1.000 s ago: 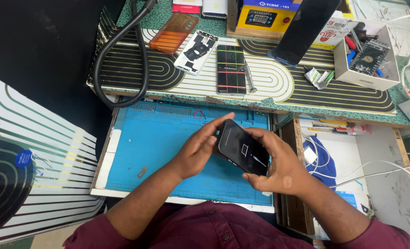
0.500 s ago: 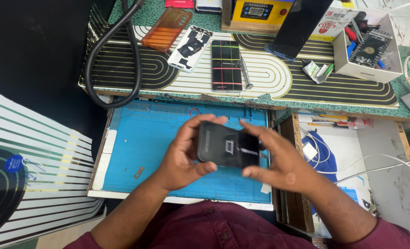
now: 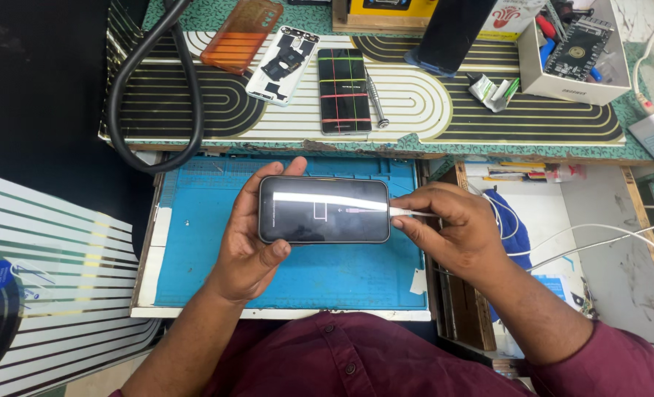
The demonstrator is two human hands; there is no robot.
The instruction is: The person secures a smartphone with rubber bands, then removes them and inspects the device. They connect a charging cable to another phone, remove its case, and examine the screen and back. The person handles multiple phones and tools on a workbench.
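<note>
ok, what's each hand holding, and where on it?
Left hand grips the phone by its left end. Right hand pinches the white cable plug at the phone's right end.

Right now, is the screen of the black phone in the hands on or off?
On. The black phone in the left hand shows a faint outline symbol on its dark screen.
</note>
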